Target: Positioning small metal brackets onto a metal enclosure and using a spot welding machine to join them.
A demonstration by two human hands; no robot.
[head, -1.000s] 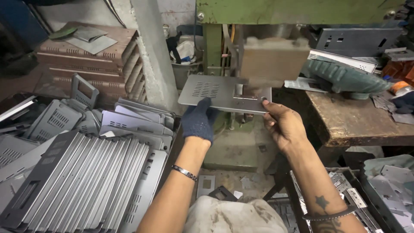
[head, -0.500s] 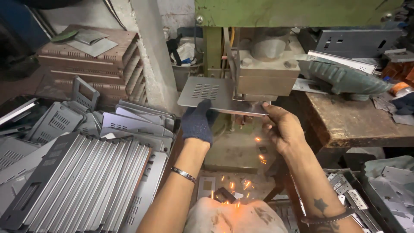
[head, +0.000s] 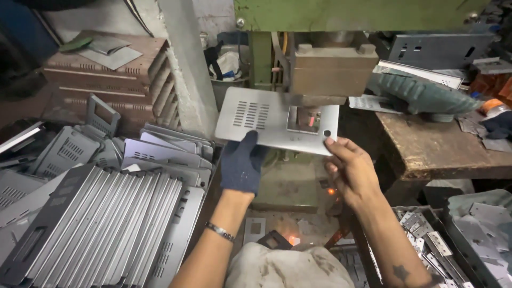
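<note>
Under the brown press block (head: 333, 72), I hold a flat grey sheet-metal panel with vent slots (head: 256, 120): my gloved left hand (head: 242, 162) grasps its near edge, my bare right hand (head: 352, 173) pinches the right corner. It looks thin, stiff, light and sharp-edged; I'd grip the rims.
</note>
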